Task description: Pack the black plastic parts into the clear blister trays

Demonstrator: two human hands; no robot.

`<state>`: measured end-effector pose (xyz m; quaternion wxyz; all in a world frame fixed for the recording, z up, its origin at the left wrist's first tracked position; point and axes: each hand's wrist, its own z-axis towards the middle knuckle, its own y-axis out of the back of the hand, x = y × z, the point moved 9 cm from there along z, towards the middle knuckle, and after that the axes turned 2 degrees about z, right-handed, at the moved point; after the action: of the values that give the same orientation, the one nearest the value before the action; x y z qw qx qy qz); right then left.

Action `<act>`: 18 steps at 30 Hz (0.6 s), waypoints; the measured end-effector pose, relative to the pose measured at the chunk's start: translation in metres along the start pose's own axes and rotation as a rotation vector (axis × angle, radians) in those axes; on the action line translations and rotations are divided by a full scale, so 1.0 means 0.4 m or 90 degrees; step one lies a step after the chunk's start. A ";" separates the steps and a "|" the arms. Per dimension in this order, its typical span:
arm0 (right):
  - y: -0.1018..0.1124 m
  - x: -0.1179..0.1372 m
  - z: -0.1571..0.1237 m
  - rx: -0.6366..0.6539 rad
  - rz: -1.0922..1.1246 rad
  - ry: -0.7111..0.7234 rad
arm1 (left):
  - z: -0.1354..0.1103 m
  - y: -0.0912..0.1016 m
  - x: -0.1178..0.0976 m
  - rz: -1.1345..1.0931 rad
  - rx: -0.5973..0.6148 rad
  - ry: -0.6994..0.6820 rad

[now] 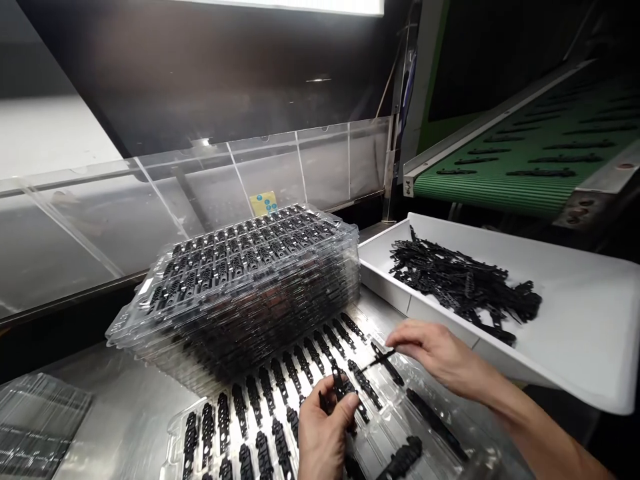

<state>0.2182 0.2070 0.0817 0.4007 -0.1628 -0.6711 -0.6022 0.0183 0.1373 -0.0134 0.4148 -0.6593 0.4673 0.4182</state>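
Black strip [379, 361] pinched by right hand [440, 355], beside left hand [323, 433] gripping a black part [337, 387].

I see the brushed steel desk [120, 407] running out to the left of the left hand [323, 433], shiny with glare. Beyond both hands a clear plastic guard [150, 213] stands along its far edge, with a yellow sticker [263, 202] on it. Behind that is a dark glossy wall [200, 73], with a bright light strip [300, 5] at the top. Up and right of the right hand [440, 357], a green ribbed conveyor belt [500, 180] slopes upward.
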 end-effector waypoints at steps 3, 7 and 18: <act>-0.036 0.032 0.062 0.084 -0.162 0.081 | -0.003 0.020 0.030 -0.019 -0.036 0.033; -0.127 0.049 0.115 0.131 -0.188 0.155 | -0.010 0.042 0.075 -0.053 -0.064 0.053; -0.192 0.000 0.069 0.029 -0.157 0.202 | -0.012 0.057 0.047 0.022 -0.061 0.016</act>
<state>0.1549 0.2160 0.0307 0.4284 0.0265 -0.6276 -0.6495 0.0010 0.1228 -0.0330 0.3694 -0.6754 0.4634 0.4390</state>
